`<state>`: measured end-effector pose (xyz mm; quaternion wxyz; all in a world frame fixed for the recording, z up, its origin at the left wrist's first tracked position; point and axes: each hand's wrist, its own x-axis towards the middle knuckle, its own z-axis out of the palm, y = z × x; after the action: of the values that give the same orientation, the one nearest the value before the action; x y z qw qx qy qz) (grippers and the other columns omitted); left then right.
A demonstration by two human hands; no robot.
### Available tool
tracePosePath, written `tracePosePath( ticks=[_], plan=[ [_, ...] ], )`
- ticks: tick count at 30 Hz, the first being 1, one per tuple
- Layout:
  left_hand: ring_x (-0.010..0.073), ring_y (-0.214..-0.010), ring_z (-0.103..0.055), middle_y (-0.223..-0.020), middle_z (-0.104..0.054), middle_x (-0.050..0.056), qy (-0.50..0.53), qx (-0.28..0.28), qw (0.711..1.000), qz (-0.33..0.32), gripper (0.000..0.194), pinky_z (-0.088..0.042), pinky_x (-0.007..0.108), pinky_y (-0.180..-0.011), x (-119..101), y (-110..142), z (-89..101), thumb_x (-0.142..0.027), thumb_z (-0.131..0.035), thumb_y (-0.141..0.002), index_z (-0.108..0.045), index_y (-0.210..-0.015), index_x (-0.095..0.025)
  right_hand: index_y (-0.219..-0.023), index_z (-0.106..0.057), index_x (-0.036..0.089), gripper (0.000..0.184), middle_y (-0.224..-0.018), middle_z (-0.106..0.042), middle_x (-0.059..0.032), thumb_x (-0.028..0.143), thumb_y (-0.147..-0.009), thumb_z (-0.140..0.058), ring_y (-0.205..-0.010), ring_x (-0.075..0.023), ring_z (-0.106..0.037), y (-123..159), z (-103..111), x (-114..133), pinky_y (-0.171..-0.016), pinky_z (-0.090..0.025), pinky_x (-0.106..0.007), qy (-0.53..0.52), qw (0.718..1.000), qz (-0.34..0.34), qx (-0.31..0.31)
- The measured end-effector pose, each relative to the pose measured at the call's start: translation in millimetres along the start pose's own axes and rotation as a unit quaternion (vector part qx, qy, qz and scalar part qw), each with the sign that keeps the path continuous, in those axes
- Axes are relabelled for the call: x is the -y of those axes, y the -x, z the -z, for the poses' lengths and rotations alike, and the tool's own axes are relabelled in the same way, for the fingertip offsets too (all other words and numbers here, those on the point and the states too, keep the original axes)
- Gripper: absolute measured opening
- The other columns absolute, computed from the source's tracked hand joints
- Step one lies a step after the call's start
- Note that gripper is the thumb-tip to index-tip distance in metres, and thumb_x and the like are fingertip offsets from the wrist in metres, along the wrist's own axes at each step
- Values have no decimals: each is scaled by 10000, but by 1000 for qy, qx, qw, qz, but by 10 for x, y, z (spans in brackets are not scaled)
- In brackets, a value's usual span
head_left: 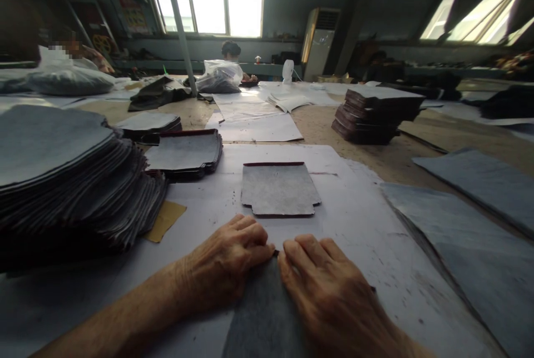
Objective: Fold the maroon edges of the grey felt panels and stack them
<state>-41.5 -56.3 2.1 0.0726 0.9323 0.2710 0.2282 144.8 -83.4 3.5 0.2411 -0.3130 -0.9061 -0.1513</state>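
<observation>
My left hand and my right hand lie side by side at the table's near edge, fingers curled down and pinching the far edge of a grey cut piece that lies under them. Their fingertips nearly touch at the middle of that edge. Just beyond them a single grey cut piece with a dark red rim lies flat on the white paper-covered table.
A tall fanned stack of grey pieces fills the left. A smaller stack sits behind it, another dark stack at the far right. Large grey sheets lie on the right. A yellow scrap lies under the left stack. People work at the far tables.
</observation>
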Motion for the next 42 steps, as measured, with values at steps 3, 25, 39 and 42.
tracePosePath(
  ticks=[3, 25, 39, 42],
  plan=[
    [166, -760, -493, -794, -564, 63, 20, -7, 1000, 9, 277, -442, 330, -712, 15, 1, -10, 2, -396, -713, -605, -828, -140, -886, -648, 53, 352, -730, -568, -103, -6, -748, -330, -674, -192, -472, 9, -82, -18, -553, -441, -305, -80, 996, -29, -20],
    [179, -734, -497, -822, -583, 73, 17, -43, 997, 55, 308, -411, 349, -672, -162, 247, 68, -65, -405, -736, -597, -963, -146, -1193, -511, 62, 464, -834, -503, -118, 15, -760, -353, -771, -206, -452, 54, -199, -107, -629, -491, -376, -174, 981, -45, 72],
    [179, -729, -487, -809, -563, 69, 11, -34, 997, 72, 314, -398, 337, -665, -191, 251, 72, -39, -438, -661, -585, -916, -150, -1252, -485, 183, 553, -810, -494, -79, 15, -741, -357, -710, -182, -466, -12, -205, -72, -571, -471, -319, -145, 982, -69, 104],
    [170, -737, -488, -835, -565, 62, 16, -34, 997, 73, 324, -391, 331, -668, -199, 251, 86, -23, -433, -682, -593, -931, -156, -1187, -534, 150, 453, -800, -503, -64, 29, -780, -376, -712, -153, -492, 13, -158, -120, -591, -474, -273, -197, 973, -116, 21]
  ],
)
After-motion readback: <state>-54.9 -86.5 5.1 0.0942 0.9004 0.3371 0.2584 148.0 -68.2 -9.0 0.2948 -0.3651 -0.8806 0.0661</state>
